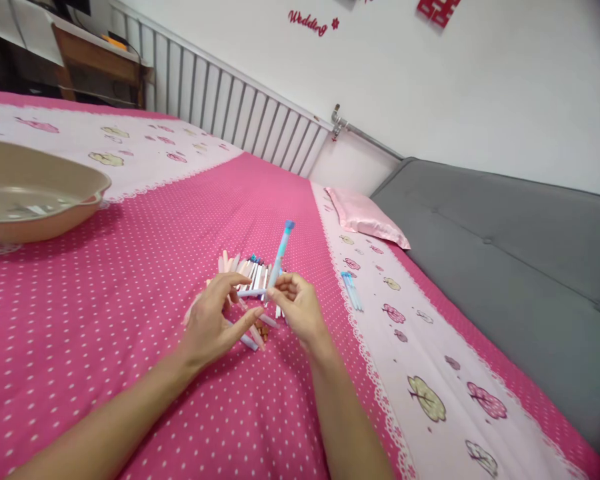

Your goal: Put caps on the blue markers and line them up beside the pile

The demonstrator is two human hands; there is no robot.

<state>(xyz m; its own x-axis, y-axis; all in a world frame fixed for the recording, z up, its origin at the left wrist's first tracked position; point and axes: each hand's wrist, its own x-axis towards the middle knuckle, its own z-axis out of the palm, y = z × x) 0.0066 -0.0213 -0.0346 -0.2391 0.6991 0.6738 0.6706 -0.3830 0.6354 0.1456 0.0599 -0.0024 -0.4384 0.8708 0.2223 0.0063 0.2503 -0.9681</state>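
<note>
My right hand pinches a light-blue pen near its lower end, so the pen stands tilted upward over the bed. My left hand pinches a short white piece, a cap or refill, right beside the pen's tip. Under and behind both hands lies a pile of several pink, white and blue pens on the pink dotted bedspread.
Two or three blue pens lie apart on the bedspread's pale border to the right. A beige basin sits at the far left. A pink pillow and a grey padded headboard lie to the right, a white radiator behind.
</note>
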